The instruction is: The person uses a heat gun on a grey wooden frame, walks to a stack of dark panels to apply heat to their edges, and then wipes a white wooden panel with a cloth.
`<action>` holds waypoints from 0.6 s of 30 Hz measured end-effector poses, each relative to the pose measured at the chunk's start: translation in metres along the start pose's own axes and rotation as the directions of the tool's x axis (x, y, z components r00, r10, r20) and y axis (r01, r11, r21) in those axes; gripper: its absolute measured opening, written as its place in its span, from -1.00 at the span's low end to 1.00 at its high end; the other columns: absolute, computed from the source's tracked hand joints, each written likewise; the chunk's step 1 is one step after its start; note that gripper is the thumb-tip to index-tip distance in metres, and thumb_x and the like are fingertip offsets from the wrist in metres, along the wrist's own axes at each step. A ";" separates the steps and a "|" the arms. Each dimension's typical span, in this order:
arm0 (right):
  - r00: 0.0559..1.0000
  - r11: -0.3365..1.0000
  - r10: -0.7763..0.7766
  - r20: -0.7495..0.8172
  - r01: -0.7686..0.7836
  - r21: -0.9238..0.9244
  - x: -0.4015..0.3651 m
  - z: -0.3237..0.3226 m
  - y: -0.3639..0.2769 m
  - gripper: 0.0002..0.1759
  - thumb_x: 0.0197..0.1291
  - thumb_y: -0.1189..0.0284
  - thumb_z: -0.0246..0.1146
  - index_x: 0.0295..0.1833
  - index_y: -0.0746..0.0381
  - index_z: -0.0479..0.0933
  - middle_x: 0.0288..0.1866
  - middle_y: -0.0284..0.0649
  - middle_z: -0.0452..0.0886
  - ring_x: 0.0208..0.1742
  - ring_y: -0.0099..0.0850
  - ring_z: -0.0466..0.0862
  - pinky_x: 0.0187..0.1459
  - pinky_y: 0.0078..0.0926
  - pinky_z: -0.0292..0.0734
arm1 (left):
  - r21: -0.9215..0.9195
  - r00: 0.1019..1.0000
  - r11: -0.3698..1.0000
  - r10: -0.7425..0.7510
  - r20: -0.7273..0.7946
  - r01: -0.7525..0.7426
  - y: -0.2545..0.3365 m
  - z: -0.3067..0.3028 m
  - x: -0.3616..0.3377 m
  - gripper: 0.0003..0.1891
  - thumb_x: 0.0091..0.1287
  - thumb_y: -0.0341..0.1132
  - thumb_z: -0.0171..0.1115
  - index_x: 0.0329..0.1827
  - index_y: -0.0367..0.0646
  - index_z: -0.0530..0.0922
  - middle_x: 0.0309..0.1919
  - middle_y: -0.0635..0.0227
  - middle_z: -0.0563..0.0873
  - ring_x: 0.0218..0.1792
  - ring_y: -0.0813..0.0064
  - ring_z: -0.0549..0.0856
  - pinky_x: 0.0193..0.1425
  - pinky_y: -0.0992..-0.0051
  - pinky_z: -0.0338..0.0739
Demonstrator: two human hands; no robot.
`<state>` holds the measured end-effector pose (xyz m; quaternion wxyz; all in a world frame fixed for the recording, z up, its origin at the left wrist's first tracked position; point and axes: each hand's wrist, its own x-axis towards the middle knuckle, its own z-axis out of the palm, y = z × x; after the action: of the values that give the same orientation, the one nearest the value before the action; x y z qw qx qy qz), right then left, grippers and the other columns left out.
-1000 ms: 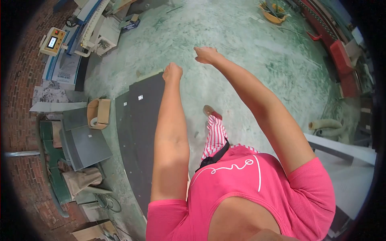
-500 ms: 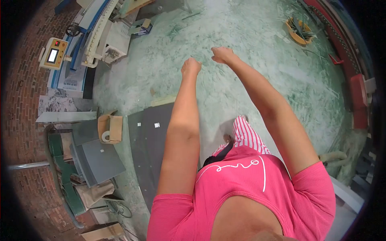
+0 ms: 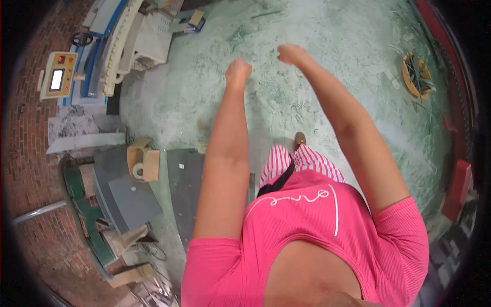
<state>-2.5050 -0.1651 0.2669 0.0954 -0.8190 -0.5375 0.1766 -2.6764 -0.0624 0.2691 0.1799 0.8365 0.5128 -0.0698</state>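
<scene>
Both my arms reach straight out in front of me over the green dusty floor [image 3: 332, 41]. My left hand [image 3: 238, 70] is curled into a fist and nothing shows in it. My right hand [image 3: 290, 52] is a little farther out, fingers also curled under, with nothing visible in it. Neither hand touches anything. Dark grey panels [image 3: 183, 189] lie flat on the floor below my left arm, well behind the hands. My pink shirt, striped trousers and one foot [image 3: 299, 138] fill the lower middle of the view.
A machine with a control panel [image 3: 56, 77] stands at the far left by a brick wall [image 3: 25, 153]. Beside the panels is a cardboard box with a tape roll [image 3: 142, 165] and more grey boards [image 3: 130, 197]. An orange basket [image 3: 417, 77] and red equipment [image 3: 458, 189] are at the right.
I have moved forward: the dark panels have slid back under my left arm, away from my left hand. The orange basket has shifted right and down. Both arms stay outstretched.
</scene>
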 end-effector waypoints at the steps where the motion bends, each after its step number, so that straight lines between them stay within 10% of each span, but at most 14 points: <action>1: 0.999 1.000 -0.026 -0.019 0.026 -0.013 0.027 -0.008 0.004 -0.70 -0.08 0.43 0.04 -0.23 0.25 0.57 -0.20 0.01 0.60 -0.13 -0.05 0.59 -0.15 -0.12 0.50 | 0.019 0.997 1.000 0.014 -0.069 -0.013 0.007 -0.009 0.022 -0.67 0.10 -0.14 0.11 -0.59 -0.26 0.57 -0.58 0.17 0.64 -0.45 0.24 0.64 -0.26 0.33 0.49; 7: 0.992 0.999 -0.028 0.119 0.030 -0.011 0.192 -0.033 0.034 -0.73 -0.13 0.43 0.04 -0.34 0.29 0.58 -0.30 0.00 0.62 -0.21 -0.07 0.61 -0.21 -0.14 0.50 | 0.022 1.000 1.000 -0.008 -0.022 0.009 0.032 -0.024 0.184 -0.60 0.15 -0.07 0.11 -0.61 -0.28 0.56 -0.59 0.19 0.64 -0.46 0.24 0.64 -0.27 0.33 0.49; 9: 0.992 1.000 -0.019 0.124 0.021 -0.010 0.243 -0.032 0.049 -0.74 -0.13 0.44 0.04 -0.35 0.28 0.59 -0.33 0.00 0.62 -0.21 -0.08 0.62 -0.22 -0.15 0.50 | 0.023 0.975 0.990 -0.144 0.168 0.142 0.043 -0.035 0.244 -0.61 0.11 -0.09 0.18 -0.10 -0.18 0.58 -0.04 0.12 0.60 -0.01 0.17 0.58 0.02 0.28 0.48; 18: 0.969 0.998 0.018 0.247 -0.002 -0.064 0.487 -0.084 0.093 -0.72 -0.11 0.44 0.03 -0.28 0.25 0.59 -0.24 -0.01 0.61 -0.15 -0.11 0.60 -0.18 -0.20 0.51 | -0.039 0.957 0.986 -0.150 0.249 0.165 0.059 -0.098 0.497 -0.58 0.13 -0.07 0.17 -0.06 -0.18 0.55 -0.01 0.16 0.58 0.02 0.18 0.56 0.03 0.31 0.47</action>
<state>-2.2177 0.2454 0.2212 0.0009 -0.7960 -0.5462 0.2609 -2.4006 0.3636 0.2239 0.2604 0.7722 0.5535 -0.1716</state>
